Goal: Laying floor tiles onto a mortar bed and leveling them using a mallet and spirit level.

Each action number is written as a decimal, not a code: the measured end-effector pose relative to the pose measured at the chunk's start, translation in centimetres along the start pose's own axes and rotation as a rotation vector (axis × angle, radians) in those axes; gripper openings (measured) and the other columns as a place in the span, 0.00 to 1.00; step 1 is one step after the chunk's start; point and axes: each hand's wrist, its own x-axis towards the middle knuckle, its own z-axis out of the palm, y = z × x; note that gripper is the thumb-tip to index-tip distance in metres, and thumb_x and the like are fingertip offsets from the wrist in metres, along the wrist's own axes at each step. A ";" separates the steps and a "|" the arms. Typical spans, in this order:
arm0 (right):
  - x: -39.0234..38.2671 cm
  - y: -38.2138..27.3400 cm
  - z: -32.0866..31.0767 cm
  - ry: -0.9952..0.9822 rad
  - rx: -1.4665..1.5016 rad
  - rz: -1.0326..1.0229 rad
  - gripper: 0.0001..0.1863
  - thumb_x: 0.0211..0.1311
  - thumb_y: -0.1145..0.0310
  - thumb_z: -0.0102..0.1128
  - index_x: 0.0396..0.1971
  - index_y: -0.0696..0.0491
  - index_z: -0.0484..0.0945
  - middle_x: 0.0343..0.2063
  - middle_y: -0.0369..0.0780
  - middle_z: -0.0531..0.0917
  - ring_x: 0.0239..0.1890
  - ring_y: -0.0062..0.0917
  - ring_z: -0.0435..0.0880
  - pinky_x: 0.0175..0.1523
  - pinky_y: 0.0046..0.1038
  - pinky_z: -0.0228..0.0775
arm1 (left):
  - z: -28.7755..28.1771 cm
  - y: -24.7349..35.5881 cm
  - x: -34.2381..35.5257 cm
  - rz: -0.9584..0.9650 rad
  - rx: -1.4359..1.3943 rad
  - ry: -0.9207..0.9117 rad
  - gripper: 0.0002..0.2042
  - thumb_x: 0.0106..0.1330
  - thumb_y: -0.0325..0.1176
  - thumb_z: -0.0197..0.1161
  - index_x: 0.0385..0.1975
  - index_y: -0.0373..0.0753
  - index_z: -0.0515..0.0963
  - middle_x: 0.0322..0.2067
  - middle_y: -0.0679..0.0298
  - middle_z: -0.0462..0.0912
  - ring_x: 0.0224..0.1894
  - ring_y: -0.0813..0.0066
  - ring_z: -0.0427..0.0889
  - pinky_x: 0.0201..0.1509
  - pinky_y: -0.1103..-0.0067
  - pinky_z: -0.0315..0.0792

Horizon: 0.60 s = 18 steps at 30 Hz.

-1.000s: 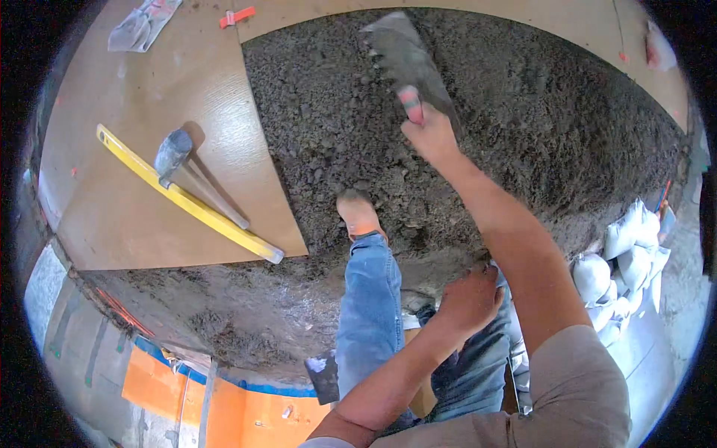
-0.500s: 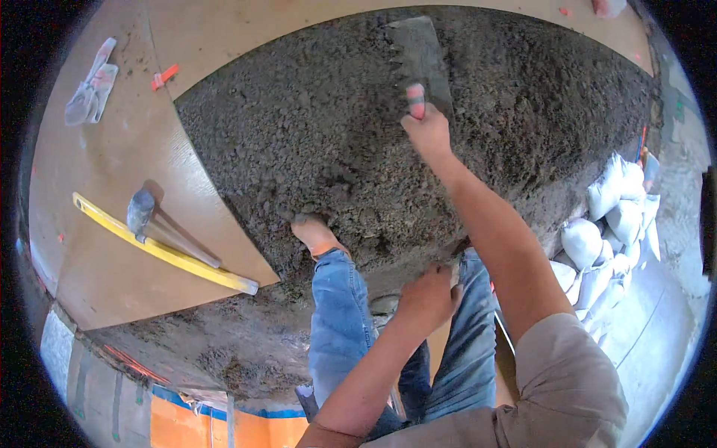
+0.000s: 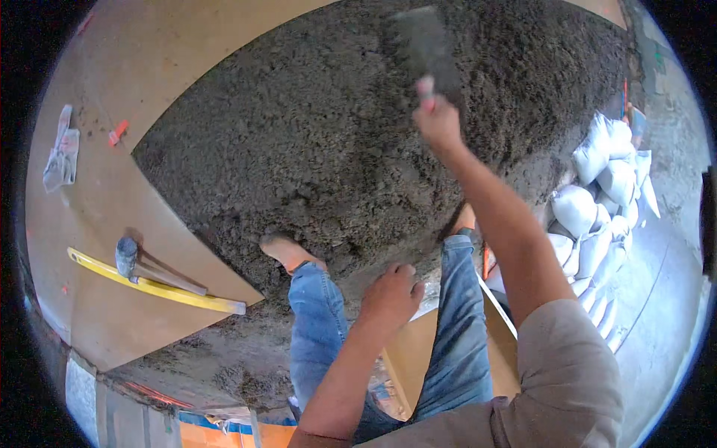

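Note:
My right hand (image 3: 439, 123) is closed round the handle of a flat rectangular trowel (image 3: 427, 46), its arm stretched far forward. The grey blade lies over a wide bed of dark, crumbly mortar-like material (image 3: 321, 142); motion blurs the blade, and I cannot tell whether it touches. Loosely curled, my left hand (image 3: 392, 295) hovers between my knees, with nothing visible in it. My feet are at the near edge of the bed, the left one (image 3: 287, 252) pressed against the rough material.
Large tan tiles (image 3: 179, 276) border the bed at left and far side. On the left tile lie a yellow level (image 3: 160, 291), a mallet (image 3: 127, 257), a crumpled clear plastic bag (image 3: 61, 160) and an orange clip (image 3: 118, 133). White filled bags (image 3: 597, 201) are heaped at right.
My left hand has moved left, away from my right knee. My right hand still grips the trowel and has shifted slightly right. The view has shifted, bringing my right foot into sight.

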 end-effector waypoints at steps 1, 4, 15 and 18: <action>-2.4 0.6 -0.4 -0.080 -0.023 -0.014 0.12 0.50 0.65 0.63 0.31 0.57 0.77 0.20 0.45 0.79 0.24 0.30 0.79 0.35 0.32 0.72 | -0.1 0.2 0.2 -0.010 0.017 -0.015 0.17 0.65 0.42 0.57 0.45 0.36 0.73 0.46 0.50 0.76 0.47 0.48 0.79 0.50 0.57 0.73; -4.4 2.0 -1.5 -0.134 -0.133 0.013 0.12 0.52 0.61 0.61 0.29 0.54 0.76 0.23 0.49 0.81 0.28 0.45 0.81 0.37 0.40 0.74 | 0.1 0.5 0.9 -0.040 0.038 -0.065 0.17 0.65 0.43 0.57 0.44 0.36 0.74 0.47 0.50 0.76 0.48 0.49 0.78 0.50 0.58 0.73; -8.3 10.3 -12.8 -0.090 -0.140 0.207 0.13 0.50 0.62 0.62 0.28 0.55 0.72 0.25 0.52 0.81 0.32 0.52 0.80 0.38 0.47 0.72 | 5.4 -1.7 3.2 -0.011 0.074 0.102 0.15 0.63 0.40 0.58 0.45 0.39 0.78 0.46 0.52 0.79 0.48 0.54 0.79 0.50 0.63 0.74; -18.5 14.5 -22.0 -0.234 -0.209 0.331 0.12 0.50 0.63 0.60 0.26 0.56 0.71 0.24 0.54 0.79 0.31 0.54 0.79 0.36 0.48 0.70 | 8.7 -3.3 3.0 -0.055 0.117 0.070 0.12 0.63 0.38 0.58 0.42 0.41 0.81 0.43 0.52 0.81 0.46 0.54 0.80 0.48 0.64 0.75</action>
